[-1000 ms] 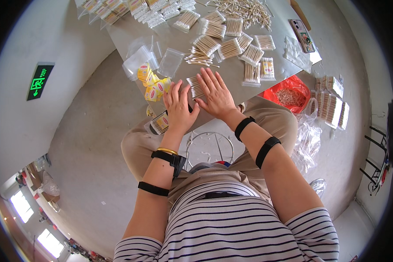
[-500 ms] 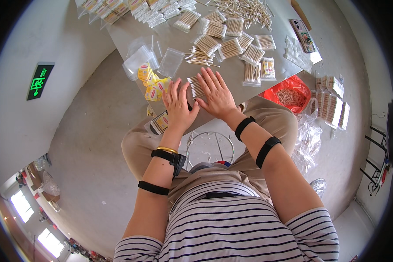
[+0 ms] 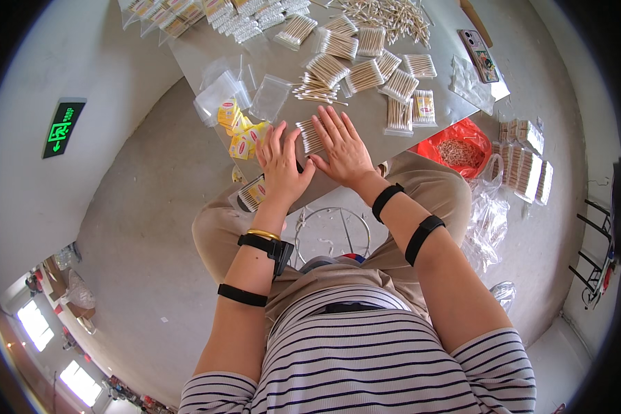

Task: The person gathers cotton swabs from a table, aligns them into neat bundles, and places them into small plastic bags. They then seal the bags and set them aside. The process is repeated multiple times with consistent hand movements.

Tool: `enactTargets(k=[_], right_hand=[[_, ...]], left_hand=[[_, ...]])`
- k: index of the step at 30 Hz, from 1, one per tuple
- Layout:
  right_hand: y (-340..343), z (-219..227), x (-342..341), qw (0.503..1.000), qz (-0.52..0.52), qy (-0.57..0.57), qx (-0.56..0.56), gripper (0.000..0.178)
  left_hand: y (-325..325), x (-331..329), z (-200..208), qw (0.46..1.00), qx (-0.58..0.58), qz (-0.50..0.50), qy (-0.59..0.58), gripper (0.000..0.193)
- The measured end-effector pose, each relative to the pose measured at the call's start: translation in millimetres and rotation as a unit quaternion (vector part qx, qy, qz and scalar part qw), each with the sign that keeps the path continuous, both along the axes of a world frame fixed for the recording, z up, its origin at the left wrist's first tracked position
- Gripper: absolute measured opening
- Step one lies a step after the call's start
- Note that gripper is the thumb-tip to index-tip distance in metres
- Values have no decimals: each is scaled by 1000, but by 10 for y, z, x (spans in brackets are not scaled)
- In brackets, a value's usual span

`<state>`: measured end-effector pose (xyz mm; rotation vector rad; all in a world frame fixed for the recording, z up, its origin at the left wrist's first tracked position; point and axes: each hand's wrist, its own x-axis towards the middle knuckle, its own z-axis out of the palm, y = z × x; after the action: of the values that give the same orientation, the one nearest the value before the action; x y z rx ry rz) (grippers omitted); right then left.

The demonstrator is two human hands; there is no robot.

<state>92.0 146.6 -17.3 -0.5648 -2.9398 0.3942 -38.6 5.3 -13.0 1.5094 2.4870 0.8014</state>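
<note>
My left hand (image 3: 281, 168) rests at the table's near edge with its fingers apart. Beside its fingertips lie yellow and white printed cards (image 3: 243, 141). My right hand (image 3: 343, 148) lies flat, fingers stretched out, over a small bundle of cotton swabs (image 3: 310, 136); the hand hides part of it. A packet of swabs (image 3: 254, 194) with a yellow label shows below my left wrist, partly covered by the hand. Just beyond my hands is a loose pile of cotton swabs (image 3: 315, 90). Clear plastic bags (image 3: 270, 99) lie left of that pile.
Several bagged swab packs (image 3: 363, 76) spread across the grey table (image 3: 207, 52). A swab heap (image 3: 386, 19) and a phone (image 3: 477, 55) lie farther back. On the floor at right stand a red bag (image 3: 455, 147) of swabs, stacked packs (image 3: 524, 165) and a clear plastic bag (image 3: 486, 221).
Almost nothing differs. My left hand has shifted very slightly, and my right hand stays flat over the swabs.
</note>
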Motion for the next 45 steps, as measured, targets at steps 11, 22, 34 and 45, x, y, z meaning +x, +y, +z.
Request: enactTargets(k=[11,22,34,45], right_hand=[[-2,-28,1,1000,-4,18,8,87],[3,-12,11,1000,-1,13,0,87],[1,-3,-4,1000,6,8,10,84],[-9,-54,3,1000,15,5,17,80]], left_hand=[[60,-39,11,1000,15,13,15,58],[201,-201,4,998,-4,-16,60,46],[355,-409,79,992,-48,-56,107,43],[9,-122,30,992,-62,-67,90,60]])
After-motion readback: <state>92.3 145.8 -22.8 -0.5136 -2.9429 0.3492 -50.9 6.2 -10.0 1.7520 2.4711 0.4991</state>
